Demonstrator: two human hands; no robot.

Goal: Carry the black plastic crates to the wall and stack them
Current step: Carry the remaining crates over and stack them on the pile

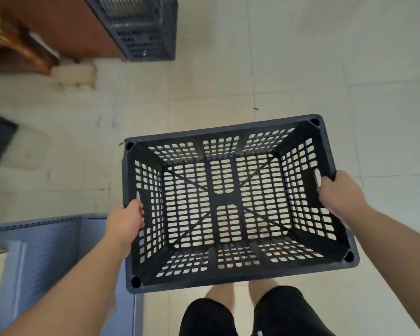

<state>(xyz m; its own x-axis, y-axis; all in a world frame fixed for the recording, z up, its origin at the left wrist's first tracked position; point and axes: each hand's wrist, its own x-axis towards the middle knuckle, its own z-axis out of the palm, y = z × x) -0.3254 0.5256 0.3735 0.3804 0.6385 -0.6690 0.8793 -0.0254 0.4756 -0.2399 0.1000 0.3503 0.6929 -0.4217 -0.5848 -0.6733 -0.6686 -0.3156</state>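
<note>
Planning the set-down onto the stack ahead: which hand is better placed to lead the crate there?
Left, probably. The left hand grips the left wall of the crate, on the side nearer the stack, which stands ahead and leftward; the right hand grips the far side.

The black plastic crate (224, 197) is a matte charcoal black. Its walls and base are cut with a regular grid of rounded rectangular slots, solid bands cross the base, and thin diagonal ribs run between its corners. Through the slots shows the tiled floor (301, 69), pale cream with thin grey grout lines and faint smudges. Beyond the black plastic crate, a second crate (143, 32) is the same dark tone, with rows of small slots. Beyond and to its left, wooden furniture (66, 27) is reddish brown. Just to its lower left, a plastic container (46, 251) is pale grey-blue, dotted with rows of small holes. Below it, the shorts (209, 318) are plain black.
</note>
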